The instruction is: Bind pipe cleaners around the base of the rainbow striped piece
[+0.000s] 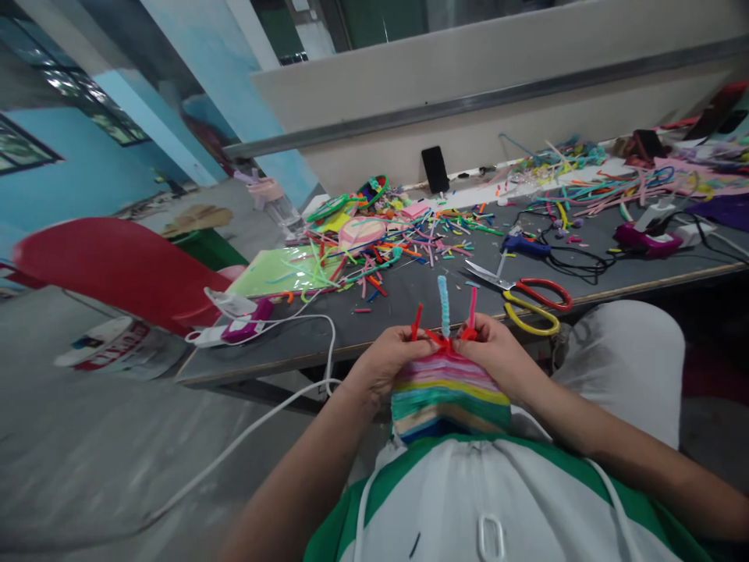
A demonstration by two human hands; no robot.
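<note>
A striped piece made of pipe cleaners (450, 389) in red, pink, yellow, green and blue rests against my lap. My left hand (393, 355) pinches its upper left edge, where a red pipe cleaner end (417, 321) sticks up. On the other side my right hand (490, 350) pinches the upper right edge, by a pink pipe cleaner end (473, 306). Between the hands a light blue pipe cleaner (444, 304) stands upright from the top edge. Fingers cover part of that edge. Scissors (518, 293) with red and yellow handles lie on the table just beyond my right hand.
The grey table (403, 308) carries many scattered pipe cleaner scraps (433, 234). A blue glue gun (527, 244), a phone (434, 168), a clear bottle (278, 209) and purple power adapters (249, 321) stand or lie there. A white cable (246, 446) hangs off the left end. A red chair (117, 265) is at left.
</note>
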